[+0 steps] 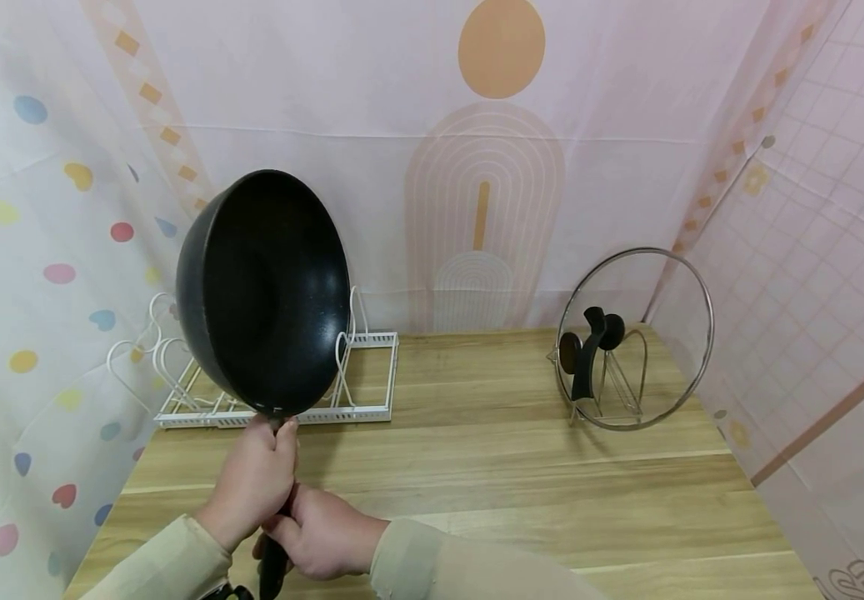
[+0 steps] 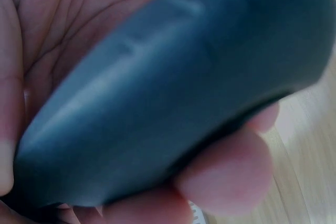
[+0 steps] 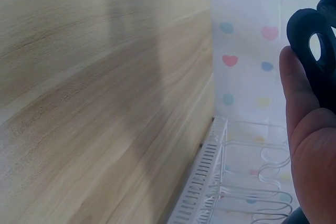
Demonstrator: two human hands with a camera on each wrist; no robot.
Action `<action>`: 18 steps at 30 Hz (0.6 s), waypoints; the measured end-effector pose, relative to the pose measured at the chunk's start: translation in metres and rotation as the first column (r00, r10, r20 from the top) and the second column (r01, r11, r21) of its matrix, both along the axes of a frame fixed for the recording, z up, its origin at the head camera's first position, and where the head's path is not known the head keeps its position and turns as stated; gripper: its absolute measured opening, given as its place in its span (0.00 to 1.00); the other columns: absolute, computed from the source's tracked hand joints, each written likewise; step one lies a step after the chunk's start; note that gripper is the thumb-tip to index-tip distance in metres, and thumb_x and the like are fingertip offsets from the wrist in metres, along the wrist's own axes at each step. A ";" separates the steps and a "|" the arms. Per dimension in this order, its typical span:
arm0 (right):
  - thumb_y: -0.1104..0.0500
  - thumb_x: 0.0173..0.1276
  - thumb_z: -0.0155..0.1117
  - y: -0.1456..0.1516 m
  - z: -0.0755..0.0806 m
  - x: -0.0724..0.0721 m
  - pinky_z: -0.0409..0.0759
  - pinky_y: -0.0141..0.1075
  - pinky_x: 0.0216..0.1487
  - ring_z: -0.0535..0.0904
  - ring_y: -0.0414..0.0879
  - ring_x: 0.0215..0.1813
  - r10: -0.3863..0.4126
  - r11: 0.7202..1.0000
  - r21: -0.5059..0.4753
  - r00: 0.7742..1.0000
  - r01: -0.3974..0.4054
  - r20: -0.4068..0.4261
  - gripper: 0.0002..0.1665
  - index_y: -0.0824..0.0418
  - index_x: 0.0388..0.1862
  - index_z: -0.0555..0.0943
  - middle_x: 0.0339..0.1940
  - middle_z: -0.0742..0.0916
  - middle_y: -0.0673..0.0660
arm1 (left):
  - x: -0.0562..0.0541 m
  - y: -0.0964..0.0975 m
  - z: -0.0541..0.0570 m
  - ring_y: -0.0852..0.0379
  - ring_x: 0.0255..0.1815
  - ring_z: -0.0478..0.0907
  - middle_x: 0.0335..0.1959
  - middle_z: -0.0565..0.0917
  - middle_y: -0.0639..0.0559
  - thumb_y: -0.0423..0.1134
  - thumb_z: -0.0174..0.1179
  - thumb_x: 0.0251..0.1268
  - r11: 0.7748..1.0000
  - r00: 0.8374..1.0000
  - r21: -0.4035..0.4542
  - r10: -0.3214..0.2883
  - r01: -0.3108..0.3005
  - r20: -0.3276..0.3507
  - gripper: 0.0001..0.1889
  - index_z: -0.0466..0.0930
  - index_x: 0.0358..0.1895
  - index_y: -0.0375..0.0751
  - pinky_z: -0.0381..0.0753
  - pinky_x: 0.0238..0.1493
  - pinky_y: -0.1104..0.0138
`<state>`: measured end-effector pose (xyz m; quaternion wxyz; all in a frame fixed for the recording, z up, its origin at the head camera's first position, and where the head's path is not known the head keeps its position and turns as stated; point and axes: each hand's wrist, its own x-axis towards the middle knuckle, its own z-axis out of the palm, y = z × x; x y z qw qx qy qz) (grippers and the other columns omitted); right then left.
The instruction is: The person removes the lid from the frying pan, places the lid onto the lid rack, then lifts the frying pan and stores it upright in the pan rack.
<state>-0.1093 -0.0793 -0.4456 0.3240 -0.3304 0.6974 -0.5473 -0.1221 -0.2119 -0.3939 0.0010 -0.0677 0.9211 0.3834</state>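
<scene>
A deep black wok is held tilted up, its inside facing me, over a white wire rack. My left hand grips the black handle close under the pan, thumb along the top. Lower down, my right hand holds the same handle toward its end. In the right wrist view the handle's looped end shows beside the finger. The wok hides much of the rack behind it.
At the right of the wooden table, a glass lid with a metal rim and black handle stands upright in a small wire stand. Patterned curtains hang behind and along both sides.
</scene>
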 end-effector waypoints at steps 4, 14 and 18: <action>0.58 0.87 0.46 0.001 -0.002 0.000 0.83 0.24 0.31 0.78 0.28 0.26 0.001 1.000 0.003 1.000 -0.001 0.002 0.15 0.65 0.54 0.78 0.37 0.91 0.55 | -0.001 0.001 -0.002 0.55 0.18 0.67 0.19 0.69 0.53 0.39 0.42 0.87 1.000 1.000 -0.004 0.004 -0.004 0.006 0.15 0.67 0.36 0.38 0.68 0.21 0.61; 0.57 0.87 0.46 0.001 -0.007 -0.001 0.82 0.22 0.31 0.78 0.27 0.24 -0.018 1.000 0.019 0.999 0.019 -0.042 0.16 0.64 0.53 0.79 0.37 0.92 0.55 | -0.002 0.003 -0.010 0.54 0.19 0.68 0.20 0.70 0.52 0.37 0.43 0.86 1.000 1.000 -0.006 0.005 -0.005 -0.021 0.12 0.67 0.38 0.37 0.69 0.22 0.61; 0.56 0.88 0.45 0.001 -0.010 -0.002 0.82 0.22 0.31 0.77 0.26 0.24 -0.017 1.000 0.022 0.998 0.018 -0.059 0.18 0.66 0.52 0.80 0.37 0.92 0.55 | -0.002 0.003 -0.012 0.54 0.20 0.67 0.21 0.69 0.51 0.37 0.43 0.85 1.000 1.000 -0.021 0.001 -0.002 -0.024 0.11 0.67 0.38 0.37 0.68 0.23 0.62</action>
